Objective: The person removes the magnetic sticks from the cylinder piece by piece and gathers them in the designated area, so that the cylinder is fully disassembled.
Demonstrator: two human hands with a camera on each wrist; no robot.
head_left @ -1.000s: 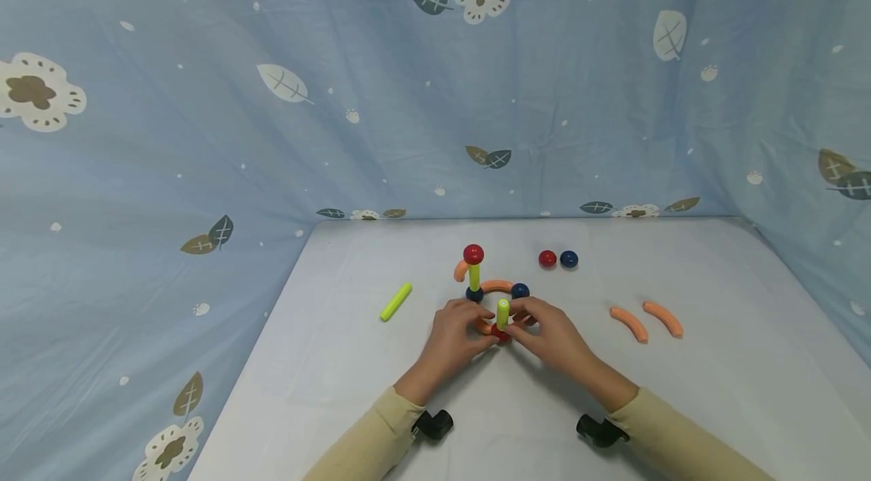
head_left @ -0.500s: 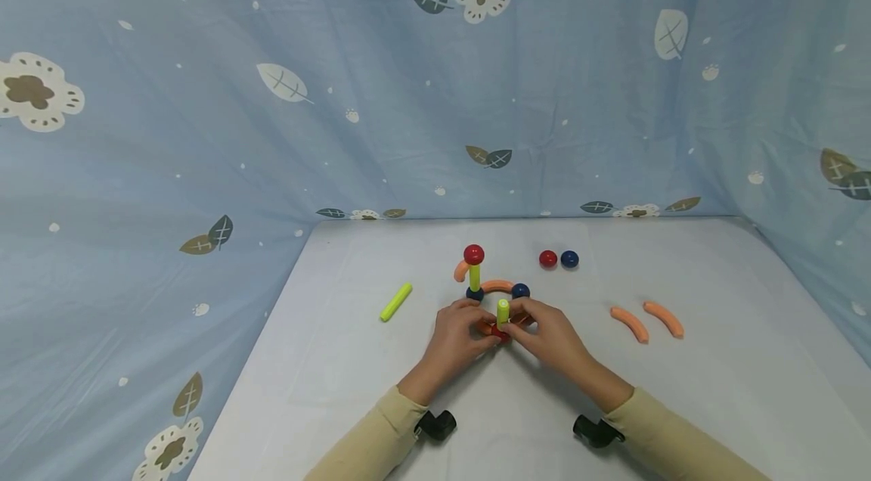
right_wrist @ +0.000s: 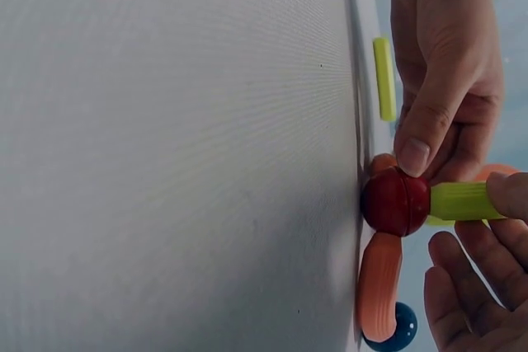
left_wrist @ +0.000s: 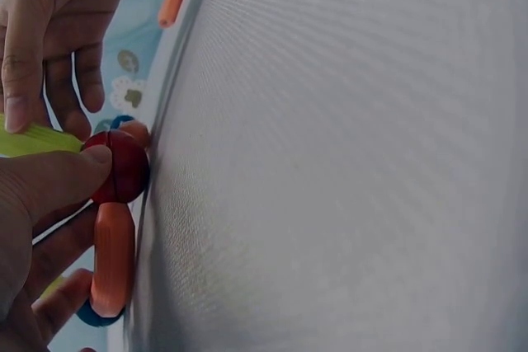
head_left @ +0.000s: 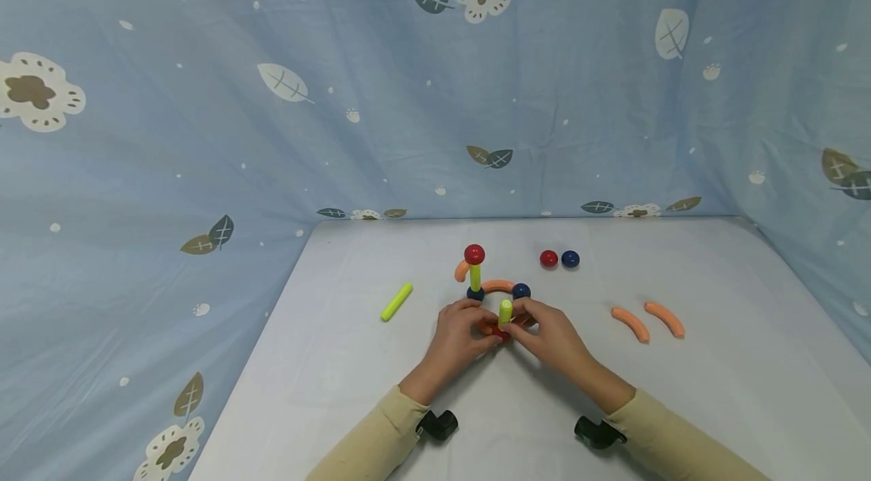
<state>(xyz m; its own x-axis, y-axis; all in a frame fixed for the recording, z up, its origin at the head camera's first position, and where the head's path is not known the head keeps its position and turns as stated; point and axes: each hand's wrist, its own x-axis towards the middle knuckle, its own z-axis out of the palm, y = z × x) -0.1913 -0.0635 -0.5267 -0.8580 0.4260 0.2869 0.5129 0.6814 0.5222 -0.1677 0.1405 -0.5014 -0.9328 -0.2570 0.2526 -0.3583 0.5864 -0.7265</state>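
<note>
A red ball (right_wrist: 394, 202) near the table's surface joins curved orange rods (left_wrist: 114, 257). My left hand (head_left: 456, 337) holds this ball, its thumb pressed on it. A yellow-green rod (head_left: 506, 311) rises from the ball, and my right hand (head_left: 554, 333) pinches it between thumb and fingers. Behind my hands, a navy ball (head_left: 475, 294) carries another upright yellow-green rod (head_left: 475, 278) topped by a red ball (head_left: 474, 254). A curved orange rod (head_left: 498, 286) runs from there to a second navy ball (head_left: 521, 291). My fingers hide part of the front rods.
One loose yellow-green rod (head_left: 396, 302) lies to the left. Toward the back right sit a red ball (head_left: 548, 259) and a navy ball (head_left: 570, 259). Two curved orange rods (head_left: 630, 324) (head_left: 664, 319) lie at right. Another orange piece (head_left: 462, 271) shows behind the upright rod.
Both hands stay at the red ball. The rod in my right hand leans very slightly more to the right; the right wrist has shifted slightly left.
</note>
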